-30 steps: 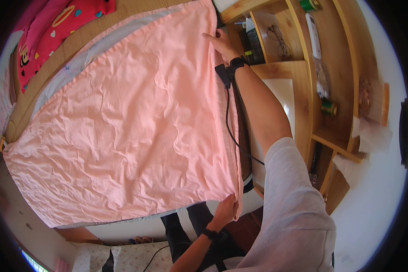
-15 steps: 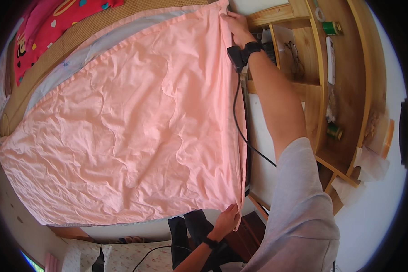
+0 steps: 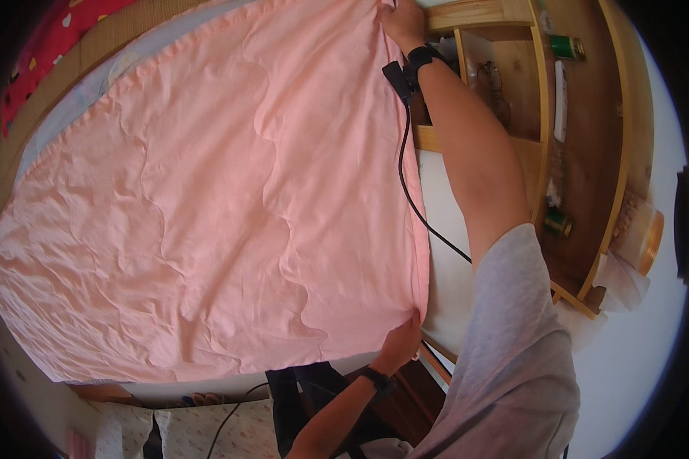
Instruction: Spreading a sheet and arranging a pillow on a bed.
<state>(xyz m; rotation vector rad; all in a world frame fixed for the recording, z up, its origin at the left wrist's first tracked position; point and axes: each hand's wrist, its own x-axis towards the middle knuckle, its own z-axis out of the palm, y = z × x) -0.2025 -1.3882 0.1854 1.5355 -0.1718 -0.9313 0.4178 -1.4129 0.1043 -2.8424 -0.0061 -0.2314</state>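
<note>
A pink quilt (image 3: pixel 207 191) with wavy stitching lies spread over the bed, creased most toward its left and near side. My right hand (image 3: pixel 403 24), reaching far along the right edge, is closed on the quilt's far corner area. Nearer my body, my left hand (image 3: pixel 399 346) grips the quilt's near right corner, with the fingers folded round the cloth. Between the two hands the right border runs fairly straight. Beneath the far left edge shows a pale bluish cloth (image 3: pixel 80 96).
A woven mat (image 3: pixel 103 46) and a red patterned cloth (image 3: pixel 34 65) lie at the far left. On the right, a wooden shelf (image 3: pixel 543 115) holds green cans (image 3: pixel 566 47) and a white stick-shaped object (image 3: pixel 560 99). A black cable (image 3: pixel 413 199) hangs from my right wrist.
The quilt's right border has shifted slightly right and its surface is smoother there. My left hand has moved up and right with the corner; both hands keep hold of the cloth.
</note>
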